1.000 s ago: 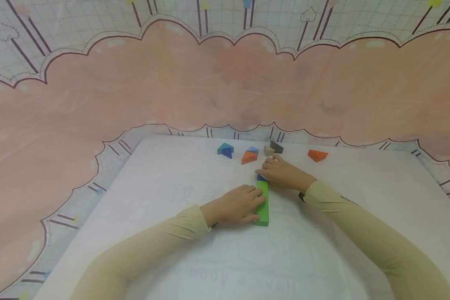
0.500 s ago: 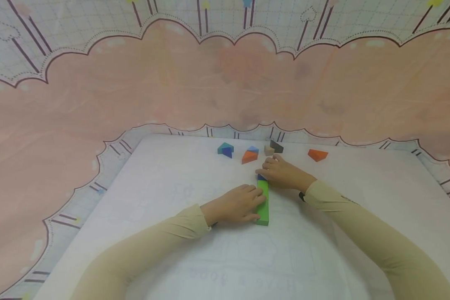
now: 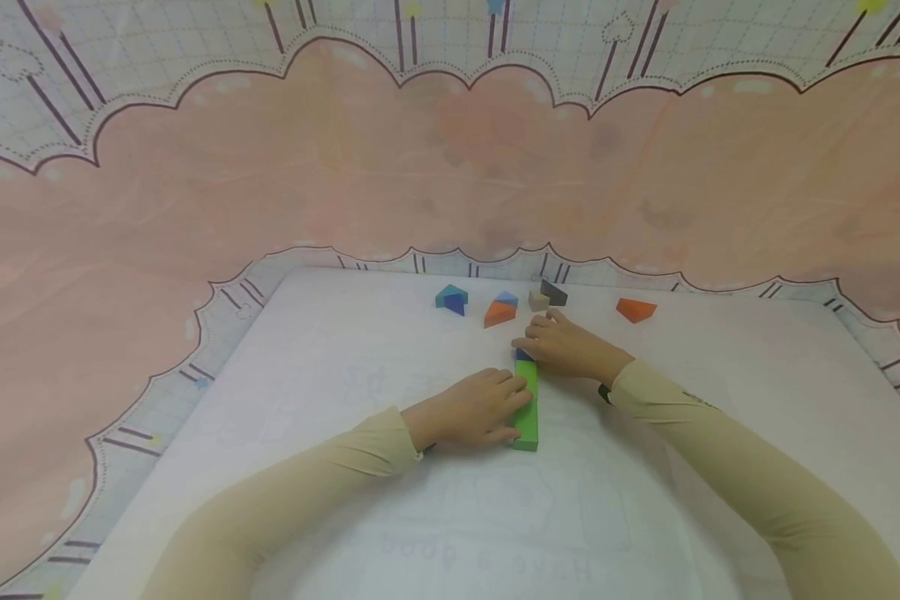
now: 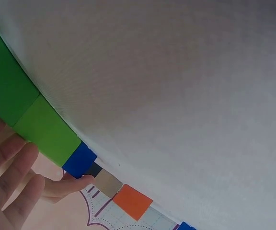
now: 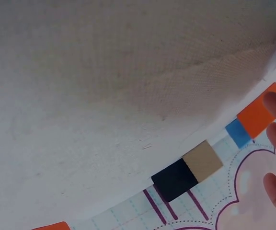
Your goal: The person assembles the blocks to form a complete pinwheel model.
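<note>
Nothing has visibly moved. Nearest, my left hand rests, fingers spread, against green blocks on the tabletop, likely steadying their row; beyond, my right hand touches a blue block, pinching or not I cannot tell; loose blocks lie farther.

A lone orange block lies well right of a tan block and dark block, before a peach backdrop.

Several blocks behind the left hand
</note>
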A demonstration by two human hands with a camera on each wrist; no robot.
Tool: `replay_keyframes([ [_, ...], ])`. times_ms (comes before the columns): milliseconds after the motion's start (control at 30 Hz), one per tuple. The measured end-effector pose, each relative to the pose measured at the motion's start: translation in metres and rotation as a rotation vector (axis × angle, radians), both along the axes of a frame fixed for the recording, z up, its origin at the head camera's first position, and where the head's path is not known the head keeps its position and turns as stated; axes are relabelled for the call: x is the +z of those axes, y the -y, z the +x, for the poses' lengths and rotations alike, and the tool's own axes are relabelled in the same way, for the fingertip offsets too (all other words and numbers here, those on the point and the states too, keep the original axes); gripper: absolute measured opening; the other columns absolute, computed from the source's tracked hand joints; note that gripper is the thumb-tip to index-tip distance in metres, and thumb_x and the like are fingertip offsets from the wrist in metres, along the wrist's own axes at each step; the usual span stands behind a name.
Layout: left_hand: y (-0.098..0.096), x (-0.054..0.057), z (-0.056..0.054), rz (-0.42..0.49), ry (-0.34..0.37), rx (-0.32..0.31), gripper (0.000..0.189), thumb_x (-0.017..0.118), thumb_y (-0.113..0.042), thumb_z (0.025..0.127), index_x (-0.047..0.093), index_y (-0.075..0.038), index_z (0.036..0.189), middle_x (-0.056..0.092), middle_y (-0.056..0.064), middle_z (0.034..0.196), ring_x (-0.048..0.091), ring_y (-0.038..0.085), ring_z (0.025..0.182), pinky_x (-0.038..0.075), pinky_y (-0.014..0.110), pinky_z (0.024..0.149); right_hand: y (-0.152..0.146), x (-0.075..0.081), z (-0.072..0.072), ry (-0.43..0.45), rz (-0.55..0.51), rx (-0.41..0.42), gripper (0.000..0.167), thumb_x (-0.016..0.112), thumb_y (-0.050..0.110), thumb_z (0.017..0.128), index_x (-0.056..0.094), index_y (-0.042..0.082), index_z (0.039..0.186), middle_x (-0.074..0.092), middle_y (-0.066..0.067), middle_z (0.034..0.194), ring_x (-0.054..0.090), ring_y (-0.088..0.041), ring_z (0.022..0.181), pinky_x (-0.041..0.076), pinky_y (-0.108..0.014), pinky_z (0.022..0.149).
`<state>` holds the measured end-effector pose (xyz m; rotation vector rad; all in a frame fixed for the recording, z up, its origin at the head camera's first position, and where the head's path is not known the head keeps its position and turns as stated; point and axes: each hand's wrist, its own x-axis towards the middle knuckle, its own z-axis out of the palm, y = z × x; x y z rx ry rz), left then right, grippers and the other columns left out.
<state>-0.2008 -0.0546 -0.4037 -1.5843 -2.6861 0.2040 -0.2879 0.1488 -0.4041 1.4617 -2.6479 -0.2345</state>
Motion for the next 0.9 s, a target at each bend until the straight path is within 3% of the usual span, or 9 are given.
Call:
replay_keyframes([
  [433, 0.000, -0.001, -0.001, 0.006, 0.024, 0.007, 0.052, 0.045, -0.049, 0.095, 0.044, -0.014, 0.133, 0.049, 0.003, 0.133, 0.048, 0.017, 0.121, 0.037, 0.033, 0.108, 0.001, 0.005, 0.006, 0.028, 0.005, -0.058, 0.045, 0.064, 0.017, 0.088, 0.054, 0.014, 0.131, 0.066, -0.008, 0.108, 0.058, -0.027, 0.108, 0.041, -0.055, 0.100],
  [600, 0.000, -0.001, 0.000, 0.011, 0.003, -0.003, 0.051, 0.046, -0.048, 0.095, 0.045, -0.013, 0.132, 0.050, 0.003, 0.130, 0.049, 0.017, 0.118, 0.039, 0.033, 0.106, -0.007, 0.005, 0.004, 0.067, 0.012, -0.146, 0.048, 0.061, 0.024, 0.090, 0.049, 0.014, 0.136, 0.063, -0.011, 0.120, 0.053, -0.031, 0.119, 0.035, -0.058, 0.104],
  [767, 0.000, -0.002, 0.000, 0.019, -0.010, -0.012, 0.049, 0.046, -0.048, 0.095, 0.045, -0.013, 0.130, 0.051, 0.002, 0.127, 0.049, 0.017, 0.116, 0.039, 0.032, 0.105, -0.027, 0.009, 0.002, 0.068, -0.059, -0.214, 0.050, 0.063, 0.027, 0.088, 0.050, 0.012, 0.135, 0.060, -0.012, 0.124, 0.051, -0.033, 0.121, 0.031, -0.057, 0.107],
  [900, 0.001, -0.002, 0.000, 0.030, -0.022, -0.023, 0.047, 0.047, -0.047, 0.094, 0.047, -0.013, 0.127, 0.052, 0.001, 0.123, 0.050, 0.015, 0.112, 0.041, 0.031, 0.103, -0.052, 0.011, -0.004, -0.006, -0.140, -0.217, 0.052, 0.068, 0.028, 0.084, 0.053, 0.009, 0.130, 0.061, -0.013, 0.119, 0.052, -0.033, 0.116, 0.031, -0.056, 0.104],
])
